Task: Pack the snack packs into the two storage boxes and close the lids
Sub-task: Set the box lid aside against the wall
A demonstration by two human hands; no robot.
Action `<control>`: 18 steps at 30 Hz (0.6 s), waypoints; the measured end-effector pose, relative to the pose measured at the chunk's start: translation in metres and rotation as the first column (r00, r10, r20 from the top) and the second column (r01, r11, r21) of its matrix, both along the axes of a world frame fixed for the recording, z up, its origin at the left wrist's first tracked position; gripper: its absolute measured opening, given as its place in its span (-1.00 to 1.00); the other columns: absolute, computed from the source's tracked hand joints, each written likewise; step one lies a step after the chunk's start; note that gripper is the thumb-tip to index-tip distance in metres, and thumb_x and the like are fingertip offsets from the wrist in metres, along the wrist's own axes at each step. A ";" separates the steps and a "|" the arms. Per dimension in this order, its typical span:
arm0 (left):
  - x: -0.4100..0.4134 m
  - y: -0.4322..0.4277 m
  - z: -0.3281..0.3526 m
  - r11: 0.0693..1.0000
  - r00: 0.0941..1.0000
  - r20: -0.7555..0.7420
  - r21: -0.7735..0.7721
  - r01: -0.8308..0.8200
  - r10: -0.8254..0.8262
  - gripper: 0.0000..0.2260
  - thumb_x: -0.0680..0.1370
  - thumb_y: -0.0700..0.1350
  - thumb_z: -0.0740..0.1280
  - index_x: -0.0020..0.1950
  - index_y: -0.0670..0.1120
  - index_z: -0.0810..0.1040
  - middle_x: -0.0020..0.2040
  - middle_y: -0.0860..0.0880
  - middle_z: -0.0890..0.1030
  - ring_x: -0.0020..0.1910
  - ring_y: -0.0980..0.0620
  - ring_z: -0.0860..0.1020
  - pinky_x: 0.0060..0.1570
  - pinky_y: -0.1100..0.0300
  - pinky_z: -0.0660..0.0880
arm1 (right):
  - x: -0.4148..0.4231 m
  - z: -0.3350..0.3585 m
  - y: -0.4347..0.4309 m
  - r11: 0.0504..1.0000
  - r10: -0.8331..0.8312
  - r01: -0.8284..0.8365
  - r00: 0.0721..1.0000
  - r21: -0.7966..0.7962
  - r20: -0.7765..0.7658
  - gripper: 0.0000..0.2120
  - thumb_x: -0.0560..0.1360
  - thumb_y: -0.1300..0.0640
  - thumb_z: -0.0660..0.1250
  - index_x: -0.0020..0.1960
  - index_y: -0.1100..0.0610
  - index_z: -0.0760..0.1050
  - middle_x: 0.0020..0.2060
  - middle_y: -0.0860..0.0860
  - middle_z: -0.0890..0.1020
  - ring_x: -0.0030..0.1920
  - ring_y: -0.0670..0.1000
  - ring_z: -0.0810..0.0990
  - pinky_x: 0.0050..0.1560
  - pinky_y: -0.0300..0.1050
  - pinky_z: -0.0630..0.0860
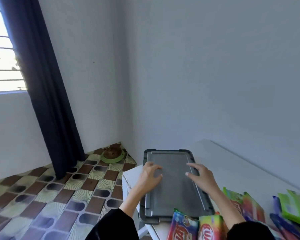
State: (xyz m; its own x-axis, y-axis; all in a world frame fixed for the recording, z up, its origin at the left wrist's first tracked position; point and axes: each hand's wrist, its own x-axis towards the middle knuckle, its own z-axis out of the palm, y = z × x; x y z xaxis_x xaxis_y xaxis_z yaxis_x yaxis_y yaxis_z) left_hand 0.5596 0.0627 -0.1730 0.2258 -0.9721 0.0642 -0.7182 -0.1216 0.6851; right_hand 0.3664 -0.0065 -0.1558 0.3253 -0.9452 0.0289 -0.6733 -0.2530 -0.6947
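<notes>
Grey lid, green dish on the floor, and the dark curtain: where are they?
grey lid [173, 184], head view, bare middle.
green dish [111, 159], head view, front rim.
dark curtain [47, 94], head view, mid-fold.

- The lid [173, 184] is hiding whatever lies inside the box.
- The bottom edge is cutting off the snack packs [194, 227].
- The right edge is cropping the green pack [296, 207].
- Motion blur is smearing the pack lettering.

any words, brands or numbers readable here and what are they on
Nothing reads whole.
Rainbow snack pack: large red logo lettering, cut off and blurred, unreadable.
Second rainbow snack pack: red oval logo with white letters, too blurred to read.
Green snack packs: print too blurred.
Grey storage box lid: no text visible.
</notes>
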 end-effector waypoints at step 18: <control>-0.007 -0.063 0.057 0.922 0.988 0.150 -0.373 0.102 -0.049 -0.43 0.42 0.02 0.43 0.40 0.06 0.36 0.55 -0.04 -0.01 0.48 -0.13 0.03 0.43 0.05 0.08 | -0.009 0.045 -0.008 0.955 -0.278 0.287 0.955 -0.074 0.106 -0.26 0.35 0.12 0.49 0.44 -0.09 0.24 0.34 0.18 0.18 0.38 0.22 0.16 0.38 -0.06 0.14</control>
State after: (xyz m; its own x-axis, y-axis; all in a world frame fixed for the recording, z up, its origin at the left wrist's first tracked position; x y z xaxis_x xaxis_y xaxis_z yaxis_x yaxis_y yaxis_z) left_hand 0.5529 -0.0004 -0.1162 0.1161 -0.8830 0.4547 -0.8037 0.1855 0.5654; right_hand 0.3577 -0.0150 -0.1112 0.0371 -0.9904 0.1330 -0.6589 -0.1243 -0.7419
